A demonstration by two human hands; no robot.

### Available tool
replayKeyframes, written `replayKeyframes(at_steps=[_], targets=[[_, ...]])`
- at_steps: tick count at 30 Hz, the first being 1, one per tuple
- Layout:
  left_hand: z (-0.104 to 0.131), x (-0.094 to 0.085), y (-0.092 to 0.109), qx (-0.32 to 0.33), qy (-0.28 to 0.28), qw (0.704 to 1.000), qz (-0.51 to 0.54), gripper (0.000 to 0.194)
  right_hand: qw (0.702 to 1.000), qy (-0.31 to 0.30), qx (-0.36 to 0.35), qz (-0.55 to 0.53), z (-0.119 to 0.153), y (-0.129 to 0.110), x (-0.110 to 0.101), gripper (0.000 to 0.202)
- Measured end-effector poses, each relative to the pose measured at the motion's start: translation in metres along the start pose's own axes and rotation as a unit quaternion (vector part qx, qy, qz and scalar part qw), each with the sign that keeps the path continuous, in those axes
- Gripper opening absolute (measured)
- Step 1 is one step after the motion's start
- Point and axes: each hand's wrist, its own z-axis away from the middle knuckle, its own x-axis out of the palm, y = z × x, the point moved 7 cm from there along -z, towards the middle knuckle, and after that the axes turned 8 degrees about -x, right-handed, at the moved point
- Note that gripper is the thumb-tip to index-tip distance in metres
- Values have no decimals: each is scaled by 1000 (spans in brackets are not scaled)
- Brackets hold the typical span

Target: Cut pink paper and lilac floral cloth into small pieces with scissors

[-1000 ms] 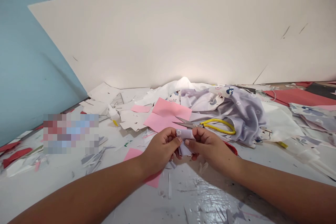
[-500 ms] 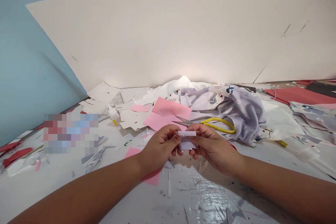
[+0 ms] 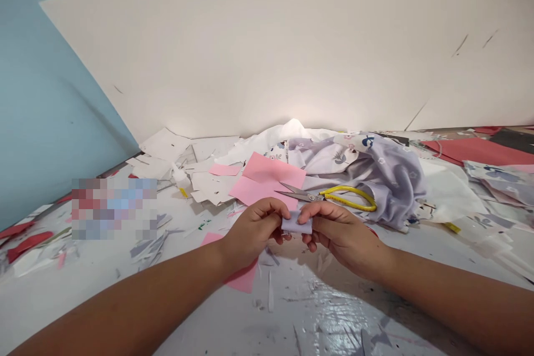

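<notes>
A small lavender fabric piece (image 3: 297,223) is held between both hands above the table. My left hand (image 3: 255,229) pinches its left side, and my right hand (image 3: 340,233) grips the right side with fingers over its top edge. Just beyond my fingers lie yellow-handled scissors (image 3: 348,197), their blades slightly parted over a creased pink sheet (image 3: 261,173). Another pink sheet (image 3: 244,280) lies partly hidden under my left hand and forearm. Behind the scissors is a heap of lavender patterned cloth (image 3: 392,172).
White cut sheets (image 3: 212,188) and a white glue bottle (image 3: 180,178) lie at the back left. Red sheets (image 3: 479,150) and patterned pieces are at the right. Scraps litter the table (image 3: 308,311). A white board (image 3: 292,50) stands behind.
The lavender piece now shows a broad flat face where a narrow folded strip stood at its top. My right fingers have moved onto its upper edge.
</notes>
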Motion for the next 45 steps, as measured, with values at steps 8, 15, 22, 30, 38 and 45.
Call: replayKeyframes(at_steps=[8,15,22,30,38,45], targets=[[8,-1,4,-12,32,998,-58,8,991,-22,-33,124,1,-6,0,13],[5,-2,6,11,48,997,-56,17,976,21,-46,213,0,-3,-4,10],[3,-2,4,-23,52,996,-73,18,988,68,-49,131,-2,-5,-10,31],[4,4,-5,-69,-12,990,-122,20,988,30,-16,151,-1,-2,-4,31],[5,5,3,-19,16,991,-133,24,980,69,-63,177,-4,-17,-9,21],[3,3,1,-14,9,993,-119,22,955,34,-90,281,-12,-32,-19,20]])
